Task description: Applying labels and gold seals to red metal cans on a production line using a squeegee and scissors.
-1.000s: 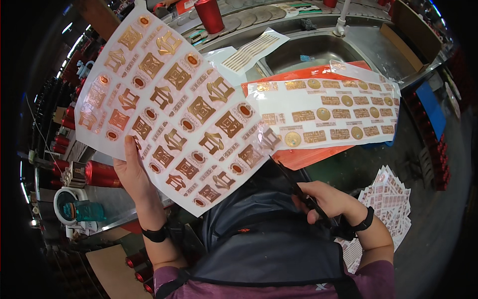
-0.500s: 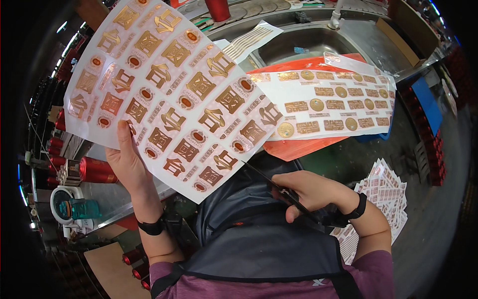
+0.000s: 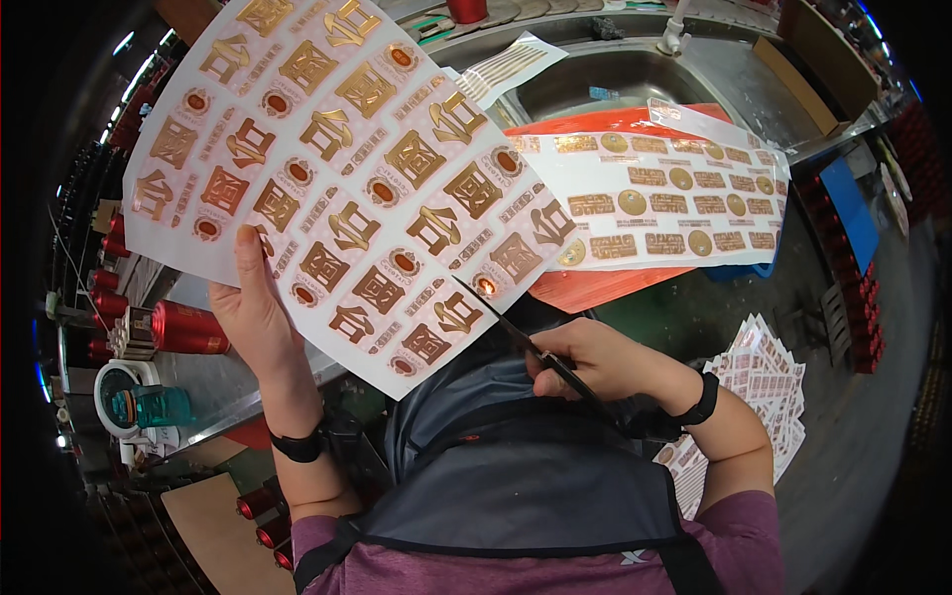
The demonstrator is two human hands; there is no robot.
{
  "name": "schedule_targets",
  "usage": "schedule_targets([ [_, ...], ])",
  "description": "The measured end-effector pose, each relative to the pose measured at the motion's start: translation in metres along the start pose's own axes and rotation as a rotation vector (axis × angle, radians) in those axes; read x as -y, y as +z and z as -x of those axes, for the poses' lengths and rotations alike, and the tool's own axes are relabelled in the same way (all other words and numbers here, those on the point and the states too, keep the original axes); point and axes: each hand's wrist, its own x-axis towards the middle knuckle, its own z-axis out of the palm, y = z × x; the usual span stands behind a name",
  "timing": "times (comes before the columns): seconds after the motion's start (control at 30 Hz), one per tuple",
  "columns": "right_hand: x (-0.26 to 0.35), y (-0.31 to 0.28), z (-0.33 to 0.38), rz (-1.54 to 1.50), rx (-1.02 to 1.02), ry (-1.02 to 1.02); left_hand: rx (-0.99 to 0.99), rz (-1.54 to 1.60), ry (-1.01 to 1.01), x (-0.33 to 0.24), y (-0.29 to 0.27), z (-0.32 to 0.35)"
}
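My left hand (image 3: 256,307) grips the lower left edge of a large sticker sheet (image 3: 342,362), thumb on top and fingers behind it. Rows of gold and brown foil characters and small oval emblems cover the sheet, which is held up at a tilt. In my right hand (image 3: 595,359) is a slim black pointed tool, apparently tweezers (image 3: 511,332), pinched between thumb and fingers. Its tip lies over the sheet's lower right part, beside a gold character. Whether the tip touches the foil I cannot tell.
Behind lies another sheet with gold seals (image 3: 650,203) on a red board (image 3: 615,288). A sink (image 3: 565,94) and faucet (image 3: 674,35) stand beyond. Stacked printed sheets (image 3: 759,377) are at lower right. A red canister (image 3: 188,327) and teal jar (image 3: 164,407) stand left.
The held sheet has shifted slightly right and down. My right hand and the tool have moved up and left, bringing the tip from the sheet's lower right edge farther in over it.
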Motion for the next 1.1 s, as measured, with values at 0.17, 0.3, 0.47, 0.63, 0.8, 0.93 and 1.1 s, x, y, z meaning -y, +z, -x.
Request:
schedule_targets([
  [0.17, 0.002, 0.0, -0.001, 0.14, -0.03, -0.034, -0.004, -0.001, 0.006, -0.001, -0.001, 0.0],
  [0.3, 0.005, 0.003, -0.001, 0.186, -0.084, -0.022, 0.002, 0.019, -0.004, 0.001, -0.003, 0.0],
  [0.47, 0.008, 0.001, -0.001, 0.161, -0.092, -0.034, 0.01, 0.029, -0.025, 0.001, -0.007, 0.002],
  [0.63, 0.012, -0.006, 0.0, -0.017, -0.056, 0.018, 0.055, 0.083, -0.132, 0.003, -0.012, 0.007],
  [0.8, 0.015, -0.014, 0.0, -0.312, -0.018, -0.007, 0.174, 0.046, -0.291, 0.0, -0.018, 0.017],
  [0.93, 0.015, -0.022, -0.002, -0.262, -0.049, 0.009, 0.232, -0.062, -0.337, -0.005, -0.019, 0.027],
  [1.1, 0.018, -0.023, -0.011, -0.298, -0.074, -0.078, 0.258, -0.052, -0.264, -0.011, -0.006, 0.042],
])
